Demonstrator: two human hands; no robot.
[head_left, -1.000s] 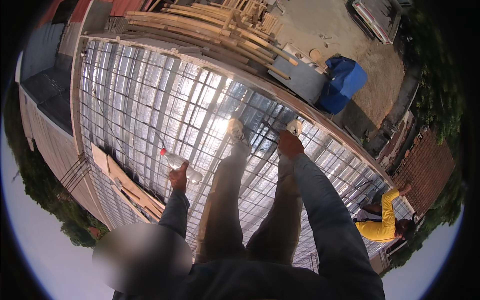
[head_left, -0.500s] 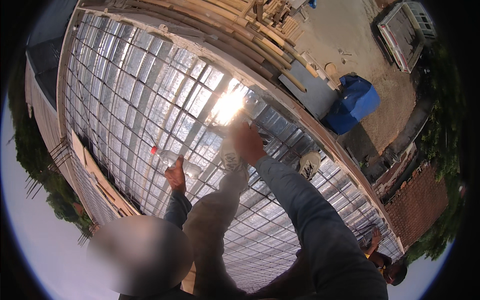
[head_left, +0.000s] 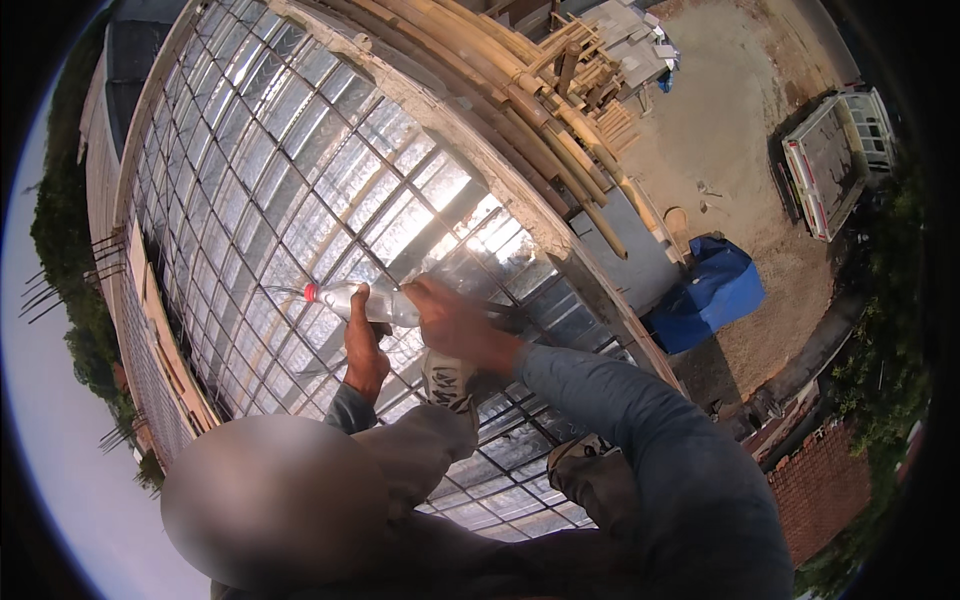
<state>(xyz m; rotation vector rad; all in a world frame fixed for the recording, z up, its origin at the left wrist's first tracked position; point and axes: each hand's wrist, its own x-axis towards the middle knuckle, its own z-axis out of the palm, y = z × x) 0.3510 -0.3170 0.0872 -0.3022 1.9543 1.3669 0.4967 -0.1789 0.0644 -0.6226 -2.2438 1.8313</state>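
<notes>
A clear plastic bottle (head_left: 345, 298) with a red cap lies sideways in my left hand (head_left: 365, 350), which is closed around its middle. Thin dark strands stick out beside the cap; whether they belong to the bottle I cannot tell. My right hand (head_left: 455, 325) is closed, with its fingertips at the capless end of the bottle. A dark, narrow object (head_left: 507, 318) shows just past that hand, too blurred to name. Below both hands spreads a grid of steel reinforcing bars (head_left: 262, 215) over shiny ribbed metal sheets. My shoe (head_left: 448, 380) stands on it, under the right hand.
A rough raised edge (head_left: 480, 170) borders the grid on the right, with a drop to the ground beyond. Bamboo poles (head_left: 540, 110), a blue tarp (head_left: 712, 285) and a truck (head_left: 830, 160) are down there. Planks (head_left: 150, 310) line the left side.
My right hand has moved left to the end of the bottle. The left hand still holds the bottle. My view has shifted, and the other person at lower right is out of sight.
</notes>
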